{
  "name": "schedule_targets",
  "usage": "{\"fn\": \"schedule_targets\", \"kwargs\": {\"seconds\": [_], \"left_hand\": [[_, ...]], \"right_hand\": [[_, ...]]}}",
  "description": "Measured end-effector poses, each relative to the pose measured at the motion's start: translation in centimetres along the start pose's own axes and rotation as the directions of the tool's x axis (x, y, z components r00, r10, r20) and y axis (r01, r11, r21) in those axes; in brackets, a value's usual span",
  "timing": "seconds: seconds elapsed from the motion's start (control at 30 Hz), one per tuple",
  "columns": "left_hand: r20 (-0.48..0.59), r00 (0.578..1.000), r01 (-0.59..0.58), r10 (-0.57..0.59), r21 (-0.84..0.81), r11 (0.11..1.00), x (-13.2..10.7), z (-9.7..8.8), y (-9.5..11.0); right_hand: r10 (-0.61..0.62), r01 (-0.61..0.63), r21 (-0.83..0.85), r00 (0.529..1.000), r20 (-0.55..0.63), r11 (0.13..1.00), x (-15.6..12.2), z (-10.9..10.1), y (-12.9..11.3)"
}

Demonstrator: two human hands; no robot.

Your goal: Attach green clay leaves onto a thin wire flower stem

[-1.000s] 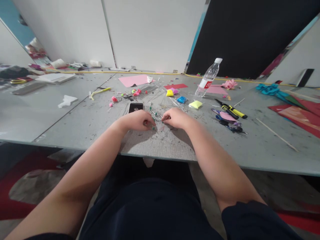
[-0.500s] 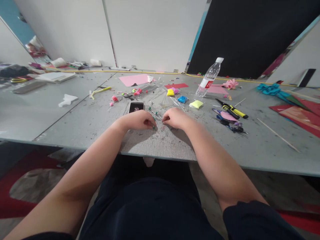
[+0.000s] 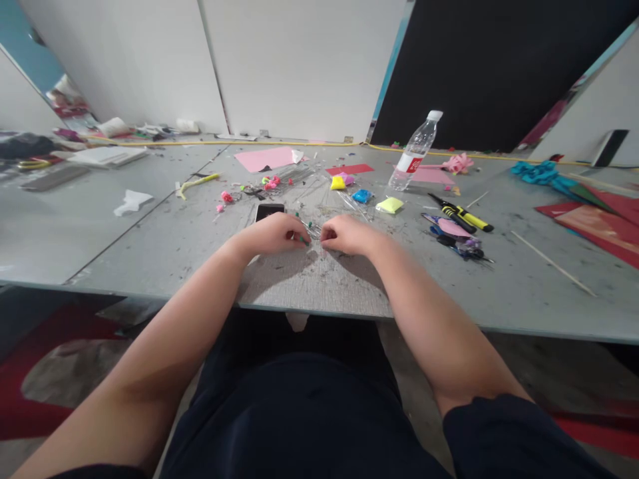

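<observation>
In the head view, a loose wire cluster [image 3: 314,230] with green bits is seen on the worktop [image 3: 319,286], between the two hands. By the left grip [image 3: 274,233], curled thumb to finger, a small green piece [image 3: 302,239] appears to be pinched at the tips. The fingertips of the right grip [image 3: 350,234] are drawn close together at the cluster's right edge; whether wire is held there cannot be told. The wire is judged light, thin and springy, easily bent, and best taken by the fingertips along a bare stretch. The cluster is placed just beyond the left fingertips and just beside the right ones.
</observation>
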State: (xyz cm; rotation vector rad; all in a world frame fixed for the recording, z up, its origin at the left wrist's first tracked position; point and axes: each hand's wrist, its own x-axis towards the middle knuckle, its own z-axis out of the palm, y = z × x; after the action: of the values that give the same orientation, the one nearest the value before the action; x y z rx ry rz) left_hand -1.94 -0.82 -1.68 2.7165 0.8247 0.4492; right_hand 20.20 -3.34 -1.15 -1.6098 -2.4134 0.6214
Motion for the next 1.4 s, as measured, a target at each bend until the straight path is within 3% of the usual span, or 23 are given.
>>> {"fn": "schedule_targets", "kwargs": {"seconds": [0.13, 0.23, 0.33, 0.43, 0.5, 0.63, 0.73, 1.03, 1.4], "left_hand": [[-0.16, 0.987, -0.007, -0.007, -0.085, 0.996, 0.0, -0.3, -0.1], [-0.273, 0.96, -0.011, -0.068, -0.276, 0.961, 0.0, -0.2, 0.3], [-0.394, 0.904, -0.061, -0.166, -0.505, 0.861, 0.0, -0.1, 0.9], [-0.469, 0.845, -0.133, -0.259, -0.652, 0.747, 0.0, 0.0, 1.2], [-0.475, 0.829, -0.164, -0.294, -0.71, 0.684, 0.0, 0.0, 1.2], [-0.464, 0.828, -0.193, -0.314, -0.762, 0.618, 0.0, 0.0, 1.2], [-0.452, 0.833, -0.202, -0.317, -0.784, 0.588, 0.0, 0.1, 1.3], [-0.427, 0.851, -0.207, -0.306, -0.808, 0.551, -0.2, 0.1, 1.4], [-0.42, 0.865, -0.228, -0.276, -0.818, 0.528, -0.3, 0.0, 1.4]], "right_hand": [[-0.041, 0.042, 0.035, 0.999, -0.014, 0.999, 0.2, 0.0, 0.5], [-0.074, 0.089, 0.09, 0.985, -0.154, 0.992, 0.3, -0.3, 0.9], [-0.103, 0.167, 0.166, 0.935, -0.339, 0.972, 0.3, -0.6, 1.3], [-0.127, 0.311, 0.313, 0.862, -0.49, 0.897, 0.4, -0.7, 1.5], [-0.149, 0.423, 0.44, 0.833, -0.533, 0.792, 0.4, -0.5, 1.5], [-0.222, 0.545, 0.644, 0.828, -0.515, 0.538, 0.3, 0.0, 1.0], [-0.278, 0.588, 0.683, 0.808, -0.52, 0.434, -0.2, 0.2, 0.3], [-0.323, 0.64, 0.678, 0.768, -0.553, 0.36, -0.5, 0.7, -0.8], [-0.363, 0.64, 0.711, 0.762, -0.536, 0.292, -0.4, 1.2, -0.8]]}}
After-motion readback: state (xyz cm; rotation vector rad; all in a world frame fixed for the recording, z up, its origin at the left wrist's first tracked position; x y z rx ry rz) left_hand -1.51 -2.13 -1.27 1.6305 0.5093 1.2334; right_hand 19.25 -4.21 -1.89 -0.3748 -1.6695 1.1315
